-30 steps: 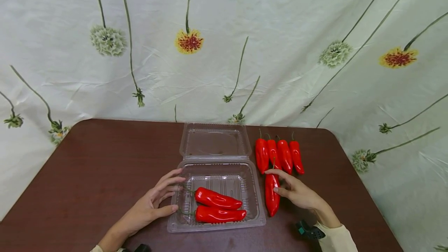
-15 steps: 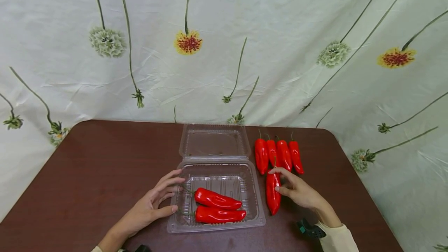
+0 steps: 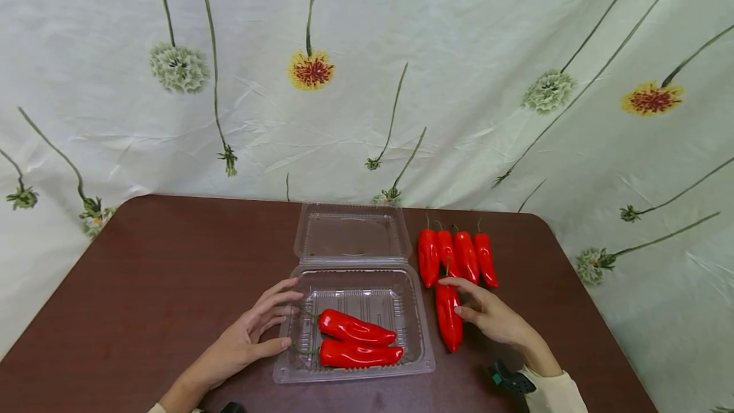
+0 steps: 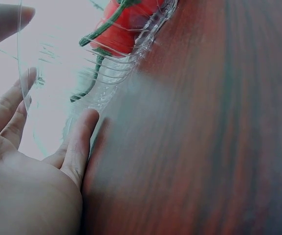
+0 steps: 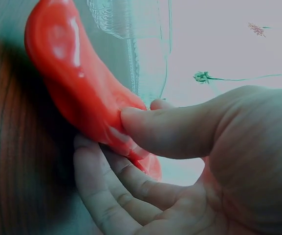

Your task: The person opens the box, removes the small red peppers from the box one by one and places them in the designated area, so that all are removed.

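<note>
A clear plastic clamshell container (image 3: pixel 423 317) stands with its lid laid back. Two red chili peppers, an upper one (image 3: pixel 358 327) and a lower one (image 3: pixel 361 354), lie crosswise inside, stems to the left. At the container's left side is my left hand (image 3: pixel 252 333), fingers extended and spread along its wall; in the left wrist view the fingertips (image 4: pixel 89 117) rest by that wall. My right hand (image 3: pixel 496 317) pinches another red chili pepper (image 3: pixel 447 320) between thumb and fingers, right of the container. The right wrist view shows the thumb on this pepper (image 5: pixel 72 68).
Several more red chili peppers (image 3: pixel 466 257) lie side by side behind my right hand, stems pointing away. The open lid (image 3: pixel 353 234) reaches toward the back edge of the brown table (image 3: pixel 195 260). A flower-patterned cloth (image 3: pixel 459 81) hangs behind.
My right hand has shifted slightly to the right, and the tip of the pinched chili pepper has swung a little right. My left hand and the container stay put.
</note>
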A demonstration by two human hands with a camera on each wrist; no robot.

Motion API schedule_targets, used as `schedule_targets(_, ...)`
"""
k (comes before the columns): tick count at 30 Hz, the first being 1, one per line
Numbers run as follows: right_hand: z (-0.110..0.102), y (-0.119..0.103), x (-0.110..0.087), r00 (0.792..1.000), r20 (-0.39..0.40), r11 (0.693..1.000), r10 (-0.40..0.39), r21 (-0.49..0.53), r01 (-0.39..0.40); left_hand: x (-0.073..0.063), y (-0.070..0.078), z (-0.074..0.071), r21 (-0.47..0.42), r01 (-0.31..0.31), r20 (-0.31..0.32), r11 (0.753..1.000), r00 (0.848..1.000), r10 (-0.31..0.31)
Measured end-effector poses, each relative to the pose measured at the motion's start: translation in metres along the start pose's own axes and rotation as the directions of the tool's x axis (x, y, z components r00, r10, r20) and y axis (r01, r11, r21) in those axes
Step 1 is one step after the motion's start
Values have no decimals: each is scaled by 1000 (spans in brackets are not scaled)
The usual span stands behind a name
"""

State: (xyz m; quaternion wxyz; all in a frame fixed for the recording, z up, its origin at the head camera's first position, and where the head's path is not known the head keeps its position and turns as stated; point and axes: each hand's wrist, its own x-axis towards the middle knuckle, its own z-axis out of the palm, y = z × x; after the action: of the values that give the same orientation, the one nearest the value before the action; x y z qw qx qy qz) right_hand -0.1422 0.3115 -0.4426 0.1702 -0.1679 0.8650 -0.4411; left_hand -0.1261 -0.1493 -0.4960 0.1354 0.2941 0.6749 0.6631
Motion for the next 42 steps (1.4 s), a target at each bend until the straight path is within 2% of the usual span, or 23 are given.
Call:
schedule_targets(5,-1,-1,0,1000,3,1000,13,21,-13,2,1,-1,14,-61,15,998,998,60)
schedule_targets(12,-2,2,-1,999,29,1000,13,0,-13,1,-1,-1,3,-12,10,1000,1000,12)
schedule_targets(17,-3,3,-2,999,43,1000,16,-26,-15,-1,-4,-2,3,-5,18,1000,1000,5)
schedule_targets(23,-9,2,-6,998,59,999,-21,-37,23,-1,-3,-2,0,-3,18,1000,1000,3)
schedule_targets(32,-20,-3,-13,997,12,992,-79,-96,80,-1,-2,-1,-5,-7,12,1000,1000,7)
schedule_targets(36,-24,-7,-17,994,-10,990,-107,-91,105,-1,-3,-2,-2,-3,6,1000,1000,3)
schedule_targets(42,-19,-15,-16,980,-97,979,-172,-128,159,0,-2,0,-4,15,-2,1000,1000,-15)
